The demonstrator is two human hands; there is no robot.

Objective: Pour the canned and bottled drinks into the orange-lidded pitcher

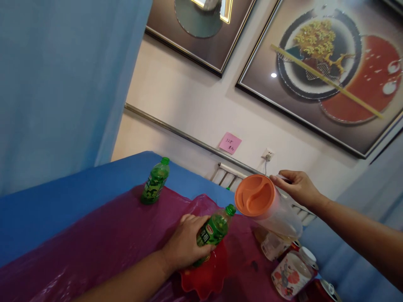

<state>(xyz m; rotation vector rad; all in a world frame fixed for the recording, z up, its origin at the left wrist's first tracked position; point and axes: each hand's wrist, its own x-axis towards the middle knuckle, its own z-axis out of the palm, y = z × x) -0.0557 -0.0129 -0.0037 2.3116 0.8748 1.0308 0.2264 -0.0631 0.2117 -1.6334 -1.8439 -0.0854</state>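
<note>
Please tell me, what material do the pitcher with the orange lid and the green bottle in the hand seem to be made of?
The pitcher looks like clear, slightly frosted plastic, since liquid shows through its wall; its orange lid seems matte moulded plastic. The green bottle, gripped by the left hand, looks like glossy translucent plastic with a printed label.

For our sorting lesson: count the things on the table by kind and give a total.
Green bottles: 2
Pitcher with orange lid: 1
Red dish: 1
Patterned jar: 1
Can: 1
Total: 6
</note>
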